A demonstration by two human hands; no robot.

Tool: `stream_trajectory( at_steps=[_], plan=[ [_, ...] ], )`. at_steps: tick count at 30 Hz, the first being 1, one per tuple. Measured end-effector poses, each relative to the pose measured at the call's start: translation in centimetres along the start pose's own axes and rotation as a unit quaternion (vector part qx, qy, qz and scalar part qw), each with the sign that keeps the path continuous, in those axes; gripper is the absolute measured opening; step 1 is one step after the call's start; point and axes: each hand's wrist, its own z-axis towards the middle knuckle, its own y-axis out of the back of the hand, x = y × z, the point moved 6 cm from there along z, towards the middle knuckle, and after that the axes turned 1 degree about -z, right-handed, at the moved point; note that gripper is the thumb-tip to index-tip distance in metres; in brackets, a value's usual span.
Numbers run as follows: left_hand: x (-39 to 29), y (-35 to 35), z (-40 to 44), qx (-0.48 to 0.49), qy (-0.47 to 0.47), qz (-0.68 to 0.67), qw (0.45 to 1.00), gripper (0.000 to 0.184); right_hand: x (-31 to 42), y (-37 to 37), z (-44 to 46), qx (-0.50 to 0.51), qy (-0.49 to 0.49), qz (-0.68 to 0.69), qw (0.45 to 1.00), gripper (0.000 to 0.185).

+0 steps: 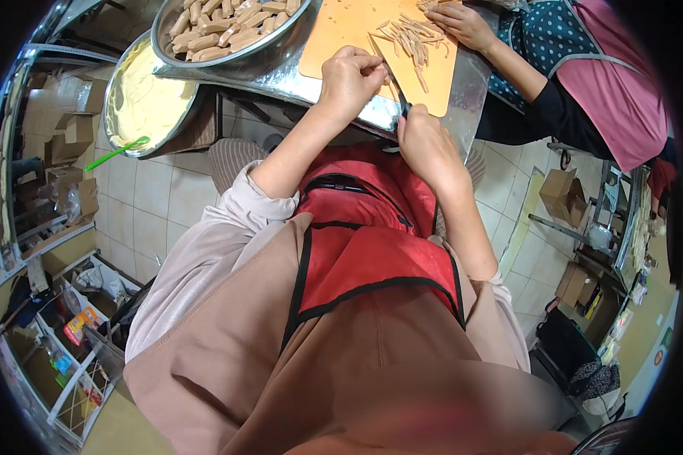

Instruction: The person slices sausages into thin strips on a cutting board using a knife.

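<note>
My right hand (430, 144) is wrapped round the dark handle of a knife (393, 73), whose blade points away from me over the orange cutting board (442, 83). My left hand (349, 82) is closed in a pinch at the board's near edge, beside the blade. What its fingers hold, if anything, is too small or hidden to make out. Thin pale-brown strips, apparently cut sausage (416, 44), lie in a loose pile on the board beyond the knife. Another person's hand (463, 25) rests at the far right of that pile.
A metal bowl of sausages (231, 26) stands on the metal table (470, 95) to the left. Lower left is a bowl of pale yellow mixture (148, 95) with a green-handled utensil (121, 152). A co-worker in a dotted apron (542, 38) is close on the right.
</note>
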Motion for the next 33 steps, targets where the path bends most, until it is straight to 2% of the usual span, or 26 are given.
stream_trajectory(
  at_steps=[3,9,12,15,24,30,33],
  plan=[
    [0.1,-0.3,-0.4,-0.01,0.009,-0.012,1.0,0.021,-0.1,-0.4,0.8,0.015,0.027,-0.009,0.999,0.031],
    [0.7,-0.4,-0.5,-0.033,-0.007,-0.032,0.999,0.022,-1.5,-1.2,-4.0,0.019,-0.042,-0.019,0.999,0.03],
    [0.3,-0.1,-0.8,-0.026,-0.002,-0.027,0.999,0.022,-1.9,-1.1,-4.4,0.012,-0.043,-0.024,0.999,0.03],
    [-0.1,0.1,-0.7,-0.022,-0.004,-0.022,0.999,0.021,-2.1,-0.6,-3.2,-0.012,-0.037,-0.026,0.999,0.03],
    [0.1,0.1,-0.6,-0.026,0.002,-0.028,0.999,0.021,-0.2,-0.1,-1.7,0.002,-0.021,-0.016,1.0,0.031],
    [0.4,-0.1,-0.8,-0.037,-0.001,-0.03,0.999,0.02,-0.5,-1.5,0.7,-0.002,0.036,-0.016,0.999,0.03],
    [0.5,-0.1,-0.7,-0.04,0.005,-0.035,0.999,0.02,-0.6,-1.2,-1.5,0.008,0.003,-0.014,1.0,0.03]
  ],
)
